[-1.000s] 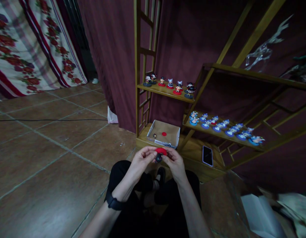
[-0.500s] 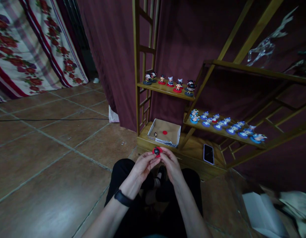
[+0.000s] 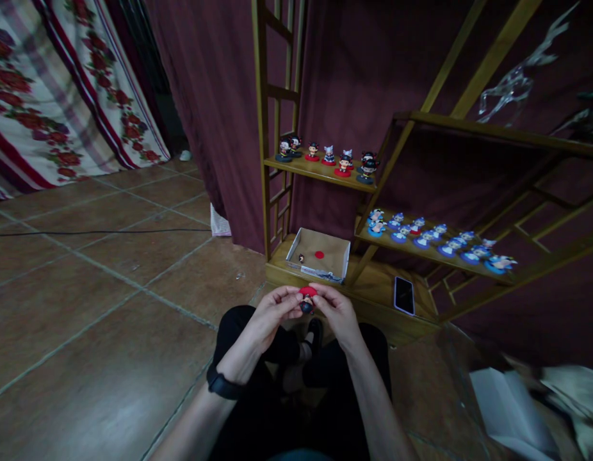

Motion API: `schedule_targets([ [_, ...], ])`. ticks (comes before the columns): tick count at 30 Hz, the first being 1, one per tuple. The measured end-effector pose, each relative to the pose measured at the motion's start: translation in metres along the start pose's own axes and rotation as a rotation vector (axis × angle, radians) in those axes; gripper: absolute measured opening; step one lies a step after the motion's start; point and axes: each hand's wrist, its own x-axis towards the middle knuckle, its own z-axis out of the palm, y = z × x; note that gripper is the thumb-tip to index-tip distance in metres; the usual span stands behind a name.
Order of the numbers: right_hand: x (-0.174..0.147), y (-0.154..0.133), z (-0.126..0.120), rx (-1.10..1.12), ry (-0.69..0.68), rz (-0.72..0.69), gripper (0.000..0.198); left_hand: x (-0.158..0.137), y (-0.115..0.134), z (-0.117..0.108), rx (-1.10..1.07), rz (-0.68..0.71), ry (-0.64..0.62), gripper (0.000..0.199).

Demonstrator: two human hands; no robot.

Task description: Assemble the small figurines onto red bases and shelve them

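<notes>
Between my two hands is a small figurine [image 3: 306, 306] with a dark head and a round red base [image 3: 307, 291]. Its head points down toward my lap, and the base faces the shelf. My left hand [image 3: 278, 310] pinches it from the left; my right hand [image 3: 333, 307] pinches it from the right. Just beyond my hands, a shallow cardboard box [image 3: 347, 259] rests on the lowest shelf. Inside the box lie another small figurine [image 3: 301, 258] and a flat red disc [image 3: 319, 255].
A wooden shelf unit [image 3: 316, 171] stands ahead, with several red- and black-based figurines [image 3: 344, 165] on its upper left board and several blue ones [image 3: 425, 239] lower right. A phone [image 3: 404, 296] lies on the bottom board. A white box [image 3: 510, 410] is on the floor at right.
The figurine has been tilted in my fingers, so its head now hangs toward me and the red base sits above it. Both hands keep hold of it.
</notes>
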Motion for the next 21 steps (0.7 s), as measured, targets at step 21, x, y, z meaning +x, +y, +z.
schedule_targets([
  [21,-0.008,-0.014,0.006,0.066,-0.061,0.071,0.030,-0.013,0.003,0.012,0.056,0.057,0.055,0.023],
])
